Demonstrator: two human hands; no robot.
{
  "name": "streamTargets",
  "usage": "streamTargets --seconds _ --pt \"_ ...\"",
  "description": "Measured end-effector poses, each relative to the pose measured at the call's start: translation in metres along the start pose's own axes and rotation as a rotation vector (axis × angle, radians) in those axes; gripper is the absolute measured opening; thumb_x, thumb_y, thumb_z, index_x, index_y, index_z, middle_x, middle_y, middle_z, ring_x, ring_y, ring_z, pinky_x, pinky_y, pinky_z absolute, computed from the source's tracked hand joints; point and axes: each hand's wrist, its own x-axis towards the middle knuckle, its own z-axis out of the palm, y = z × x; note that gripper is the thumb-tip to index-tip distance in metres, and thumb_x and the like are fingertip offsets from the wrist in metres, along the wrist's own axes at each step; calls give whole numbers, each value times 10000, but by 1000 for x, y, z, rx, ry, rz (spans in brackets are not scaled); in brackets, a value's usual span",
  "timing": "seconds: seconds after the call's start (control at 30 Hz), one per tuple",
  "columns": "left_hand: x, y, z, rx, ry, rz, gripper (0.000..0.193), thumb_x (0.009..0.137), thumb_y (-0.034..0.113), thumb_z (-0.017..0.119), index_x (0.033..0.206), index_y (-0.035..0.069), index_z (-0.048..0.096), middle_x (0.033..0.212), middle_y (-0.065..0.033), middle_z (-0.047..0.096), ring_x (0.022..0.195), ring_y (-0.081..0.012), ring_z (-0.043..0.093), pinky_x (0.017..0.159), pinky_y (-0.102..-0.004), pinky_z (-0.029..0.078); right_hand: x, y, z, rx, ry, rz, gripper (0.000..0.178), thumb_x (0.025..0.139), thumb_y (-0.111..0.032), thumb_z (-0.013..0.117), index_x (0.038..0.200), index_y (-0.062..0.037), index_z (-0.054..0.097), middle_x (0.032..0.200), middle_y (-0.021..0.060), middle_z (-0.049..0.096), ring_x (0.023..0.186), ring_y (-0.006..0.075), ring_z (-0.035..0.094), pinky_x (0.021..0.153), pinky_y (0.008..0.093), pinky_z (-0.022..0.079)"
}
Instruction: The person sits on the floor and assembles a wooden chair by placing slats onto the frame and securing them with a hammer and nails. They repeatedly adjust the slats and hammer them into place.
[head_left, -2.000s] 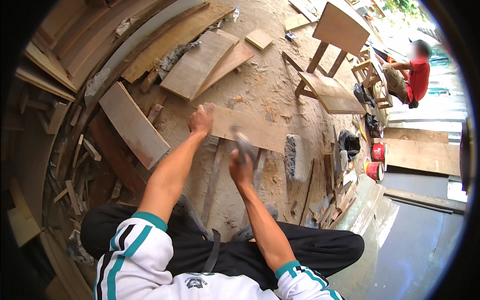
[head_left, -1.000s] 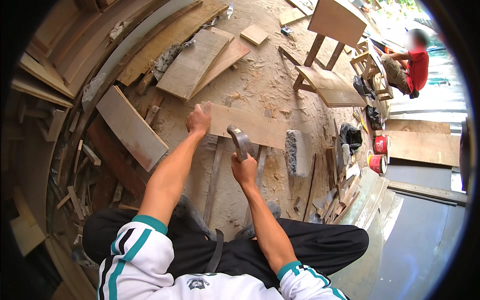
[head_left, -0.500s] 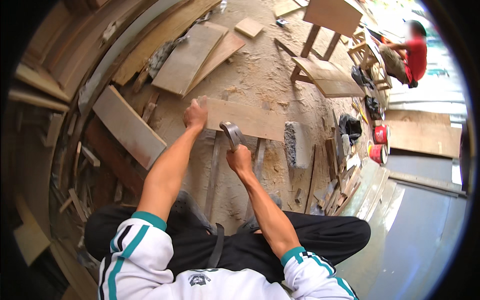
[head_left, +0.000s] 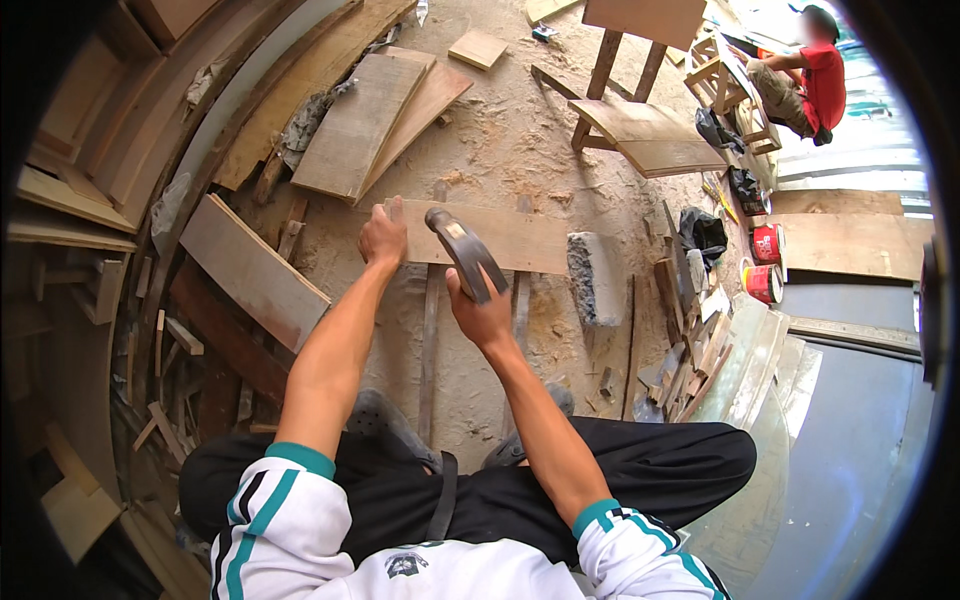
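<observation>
My right hand (head_left: 482, 318) is closed round the handle of a claw hammer (head_left: 464, 252). The hammer's dark, curved metal head is raised above a narrow plywood board (head_left: 530, 238) and hides part of it. My left hand (head_left: 383, 234) is closed on the board's left end, thumb pointing up along the edge. Whether a nail is held in those fingers cannot be made out. Two slim wooden strips, the left strip (head_left: 429, 350) and the right one (head_left: 521, 310), run from under the board toward my feet.
A grey concrete block (head_left: 594, 278) stands at the board's right end. Plywood pieces (head_left: 362, 125) lie to the far left, with a tilted panel (head_left: 255, 270) nearer. Ahead is a wooden chair (head_left: 645, 130). Scrap wood (head_left: 690, 370) and red cans (head_left: 763, 283) line the right. A person in red (head_left: 822, 85) sits beyond.
My right hand has lifted the hammer, and its head now looks larger and higher over the board. The left hand stays at the board's end. The whole view has shifted slightly.
</observation>
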Motion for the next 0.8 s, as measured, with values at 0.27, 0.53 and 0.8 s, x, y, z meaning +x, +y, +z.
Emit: streamTargets --seconds 0.27,0.53,0.8 --pt "6 6 0 49 22 12 695 969 630 328 1140 15 603 1009 -305 670 998 -478 634 860 -548 481 7 25 -6 -345 -281 451 199 821 -134 561 940 -39 688 909 246 690 894 449 657 793 532 518" --pt "-3 20 6 100 -74 -61 674 956 623 366 1233 41 563 1179 -271 637 1125 -433 599 912 -541 463 -6 38 -8 -219 -312 480 220 848 -259 602 963 -91 683 928 218 690 897 432 648 792 514 506" --pt "-35 -12 17 488 231 729 682 954 465 478 1502 84 337 1582 -153 267 1454 -344 245 1163 -510 188 29 66 -79 -562 -626 413 257 836 -276 621 1041 -146 706 919 120 712 836 269 694 748 419 558"
